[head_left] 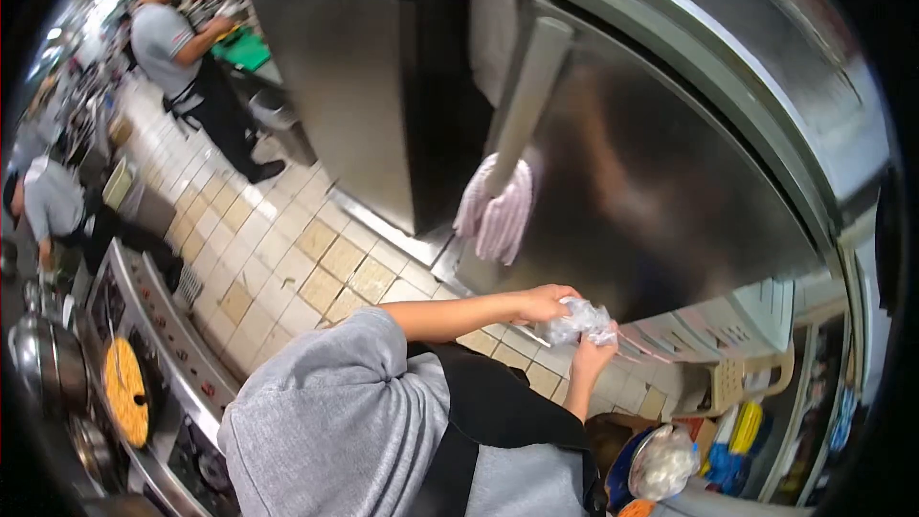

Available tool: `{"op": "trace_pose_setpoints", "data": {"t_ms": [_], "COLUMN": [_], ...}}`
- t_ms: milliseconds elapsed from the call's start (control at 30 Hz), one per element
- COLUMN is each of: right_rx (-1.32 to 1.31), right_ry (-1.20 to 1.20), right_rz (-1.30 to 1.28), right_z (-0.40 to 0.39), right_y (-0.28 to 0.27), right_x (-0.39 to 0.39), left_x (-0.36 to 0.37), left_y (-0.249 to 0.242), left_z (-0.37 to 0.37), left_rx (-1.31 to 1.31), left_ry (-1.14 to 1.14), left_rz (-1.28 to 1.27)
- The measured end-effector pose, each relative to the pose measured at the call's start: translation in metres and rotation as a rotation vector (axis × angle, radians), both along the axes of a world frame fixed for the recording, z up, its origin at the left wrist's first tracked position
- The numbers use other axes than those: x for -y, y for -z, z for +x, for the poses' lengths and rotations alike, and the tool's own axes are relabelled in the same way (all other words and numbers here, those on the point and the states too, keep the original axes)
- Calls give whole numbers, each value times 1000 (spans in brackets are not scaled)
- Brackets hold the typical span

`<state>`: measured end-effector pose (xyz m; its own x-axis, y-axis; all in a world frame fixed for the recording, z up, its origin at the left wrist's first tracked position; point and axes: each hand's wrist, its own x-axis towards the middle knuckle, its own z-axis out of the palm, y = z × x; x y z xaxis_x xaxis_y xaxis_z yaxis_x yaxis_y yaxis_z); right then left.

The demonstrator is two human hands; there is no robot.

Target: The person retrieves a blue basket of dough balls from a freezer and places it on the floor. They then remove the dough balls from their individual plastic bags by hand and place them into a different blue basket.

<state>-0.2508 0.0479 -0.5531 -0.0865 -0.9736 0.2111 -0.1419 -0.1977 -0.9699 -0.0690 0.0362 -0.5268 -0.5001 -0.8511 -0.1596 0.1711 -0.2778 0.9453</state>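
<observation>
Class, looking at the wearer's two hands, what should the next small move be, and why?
Perhaps hold the left hand steady and gently draw the right hand away, spreading the clear plastic: it is bunched between both hands, and its folds hide whether anything is inside.

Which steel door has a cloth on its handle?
The door at picture right: a pinkish cloth hangs from its handle; the doors to its left show none.

Heathered grey tee [316,421], kinda baggy, short sleeve [373,340] bunched in soft folds, plus plain black apron [498,393] with a wide strap [446,477].
</observation>
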Motion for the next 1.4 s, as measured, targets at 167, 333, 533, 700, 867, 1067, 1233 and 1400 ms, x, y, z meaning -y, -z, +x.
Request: {"op": "trace_pose_setpoints", "data": {"t_ms": [167,333,533,700,867,1067,1233,1400], "right_rx": [-362,-506,-638,-625,-617,-638,-603,-619], "right_ry": [-25,-406,-1084,-1060,-1108,-1102,-1246,-1448], "right_rz": [-251,-297,-245,-311,-331,-517,-495,-458], "right_z": [74,127,171,222,292,449,582,694], "right_y": [-31,-32,-31,-34,-39,-40,-14,13], "right_x": [2,-9,-20,-14,12,-4,-16,-19], "left_x": [-47,-62,-95,-96,-101,-155,-229,-325], "left_y": [-47,-12,20,16,20,14,32,35], "left_z": [51,94,158,186,247,375,495,566], "left_rx": [-89,-258,-346,-362,-331,-83,464,1253], "left_ry": [-155,-517,-682,-691,-577,-928,-1264,-1404], "left_rz": [171,385,702,799,678,567,235,508]}}
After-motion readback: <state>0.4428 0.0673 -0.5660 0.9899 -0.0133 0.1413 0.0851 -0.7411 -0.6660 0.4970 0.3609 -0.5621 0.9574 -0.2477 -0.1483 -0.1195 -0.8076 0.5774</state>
